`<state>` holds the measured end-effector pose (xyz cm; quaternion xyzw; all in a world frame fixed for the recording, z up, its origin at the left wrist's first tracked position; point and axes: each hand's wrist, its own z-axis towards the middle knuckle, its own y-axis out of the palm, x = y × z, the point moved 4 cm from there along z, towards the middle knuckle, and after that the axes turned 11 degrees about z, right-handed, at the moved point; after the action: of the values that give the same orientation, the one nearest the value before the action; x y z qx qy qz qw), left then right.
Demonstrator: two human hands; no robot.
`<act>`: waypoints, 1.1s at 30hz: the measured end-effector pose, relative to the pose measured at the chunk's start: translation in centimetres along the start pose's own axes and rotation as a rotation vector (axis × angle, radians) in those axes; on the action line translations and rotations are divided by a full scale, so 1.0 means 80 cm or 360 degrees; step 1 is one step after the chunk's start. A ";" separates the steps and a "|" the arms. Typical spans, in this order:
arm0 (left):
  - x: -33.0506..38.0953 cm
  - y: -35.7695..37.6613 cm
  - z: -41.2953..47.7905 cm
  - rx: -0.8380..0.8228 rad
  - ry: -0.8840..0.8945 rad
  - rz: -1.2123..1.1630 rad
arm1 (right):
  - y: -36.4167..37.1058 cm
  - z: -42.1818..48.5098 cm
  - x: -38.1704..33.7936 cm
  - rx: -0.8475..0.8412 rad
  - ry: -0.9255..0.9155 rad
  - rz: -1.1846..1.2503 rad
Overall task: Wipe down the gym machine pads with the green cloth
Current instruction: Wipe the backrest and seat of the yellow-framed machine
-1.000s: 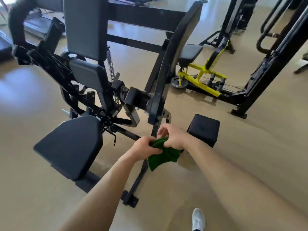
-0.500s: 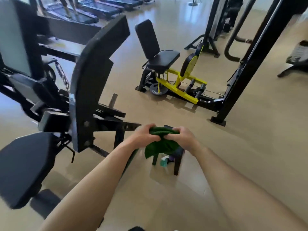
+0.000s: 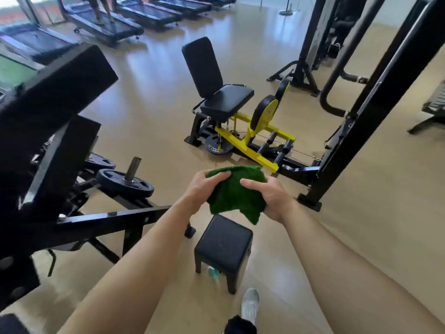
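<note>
Head view: both arms reach out in front, and the green cloth [image 3: 234, 191] is bunched up between the two hands, held in the air above a small black stool [image 3: 224, 244]. The left hand [image 3: 201, 186] grips the cloth's left edge, fingers curled over the top. The right hand [image 3: 271, 197] clamps the right side, thumb pressed across the fabric, and a loose corner hangs down toward the stool. Under the stool, a teal bottle [image 3: 213, 272] pokes out, partly hidden. A white shoe [image 3: 250, 303] shows at the near edge.

On the left, a big black machine with a slanted pad [image 3: 60, 78] fills the frame, a weight plate [image 3: 125, 183] lying on its lower frame. Farther off, centre, sits a yellow-framed machine with a black seat pad [image 3: 227, 100] and an upright back pad [image 3: 202, 66]. The cloth touches neither machine. Treadmills [image 3: 106, 27] line the far left.
</note>
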<state>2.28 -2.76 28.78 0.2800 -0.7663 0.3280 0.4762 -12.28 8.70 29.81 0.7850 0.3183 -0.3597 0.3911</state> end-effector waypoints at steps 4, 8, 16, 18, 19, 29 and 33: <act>0.030 0.016 0.114 0.0089 -0.0098 -0.0297 | -0.027 0.105 -0.071 0.0018 0.0077 -0.0099; 0.071 0.037 0.212 0.0050 -0.0175 -0.0427 | -0.055 0.200 -0.150 0.0047 -0.0015 -0.0158; 0.137 0.059 0.398 0.0249 -0.0191 -0.0342 | -0.114 0.389 -0.273 0.0089 0.0079 -0.0584; 0.147 0.061 0.446 0.0334 -0.0213 -0.0327 | -0.125 0.436 -0.298 0.0032 0.0170 -0.0651; 0.151 0.064 0.469 0.0364 -0.0221 -0.0350 | -0.130 0.459 -0.311 0.0007 0.0196 -0.0661; 0.203 0.089 0.677 0.0789 -0.0494 -0.0558 | -0.145 0.663 -0.425 -0.0200 0.0268 -0.0455; 0.225 0.050 0.735 0.0797 -0.0454 -0.0590 | -0.122 0.738 -0.433 -0.0303 0.0330 -0.0511</act>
<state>-39.79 -47.60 24.80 0.5658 -0.6570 0.3713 0.3323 -57.19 -43.87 28.51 0.7165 0.5103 -0.3030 0.3665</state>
